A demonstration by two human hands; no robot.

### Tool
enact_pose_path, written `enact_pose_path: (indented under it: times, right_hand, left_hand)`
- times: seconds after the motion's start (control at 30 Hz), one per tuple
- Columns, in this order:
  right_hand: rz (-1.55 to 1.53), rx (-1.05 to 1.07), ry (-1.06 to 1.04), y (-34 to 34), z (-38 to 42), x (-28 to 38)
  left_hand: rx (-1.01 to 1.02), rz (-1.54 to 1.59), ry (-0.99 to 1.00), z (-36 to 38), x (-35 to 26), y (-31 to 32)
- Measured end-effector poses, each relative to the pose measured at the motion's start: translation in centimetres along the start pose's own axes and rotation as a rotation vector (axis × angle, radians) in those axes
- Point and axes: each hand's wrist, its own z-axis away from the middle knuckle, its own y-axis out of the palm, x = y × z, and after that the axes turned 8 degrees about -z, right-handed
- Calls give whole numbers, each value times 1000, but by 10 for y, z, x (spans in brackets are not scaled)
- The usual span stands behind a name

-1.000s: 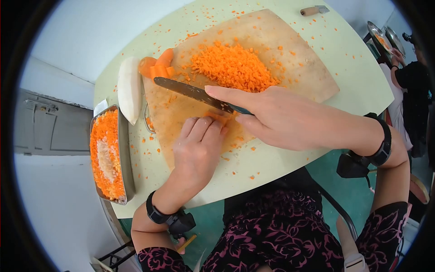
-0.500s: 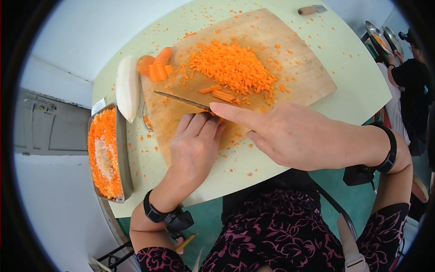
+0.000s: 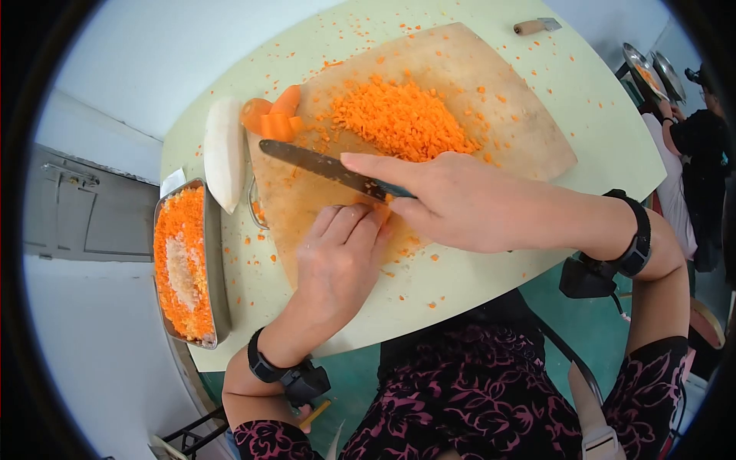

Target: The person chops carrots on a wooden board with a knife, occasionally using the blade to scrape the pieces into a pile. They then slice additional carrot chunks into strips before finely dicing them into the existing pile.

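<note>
My right hand (image 3: 468, 203) grips a knife (image 3: 314, 162), the index finger stretched along its spine. The blade points left across the wooden cutting board (image 3: 529, 142), its flat face turned upward. Just below the blade, my left hand (image 3: 337, 261) has its fingers curled and pressed on a piece of carrot (image 3: 385, 211), mostly hidden by the fingers. Beyond the knife lies a heap of diced carrot (image 3: 406, 119) with loose bits around it. Larger carrot chunks (image 3: 280, 126) rest at the board's left corner.
A peeled white radish (image 3: 224, 157) lies left of the board. A metal tray (image 3: 219, 299) of diced carrot and pale mince stands at the table's left edge. A wooden-handled blade (image 3: 537, 26) lies at the far side. Another person (image 3: 698, 146) handles metal bowls at right.
The knife has turned from edge-on to showing its flat face, and the right hand has shifted slightly left. The carrot sticks beyond the blade are now out of sight. The view has shifted slightly.
</note>
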Motion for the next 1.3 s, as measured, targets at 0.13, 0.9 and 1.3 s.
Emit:
enact_pose_path:
  times: [0.13,0.9,1.3]
  right_hand:
    - [55,-38,-65,-9,21,8]
    - [156,90,-31,-5,48,5]
    - [152,122,-7,-7,50,6]
  left_hand:
    - [14,-6,-52,0,-5,-3]
    - [36,-64,-15,-1,-4,-2]
    - [46,-76,-11,-2,-3,-2]
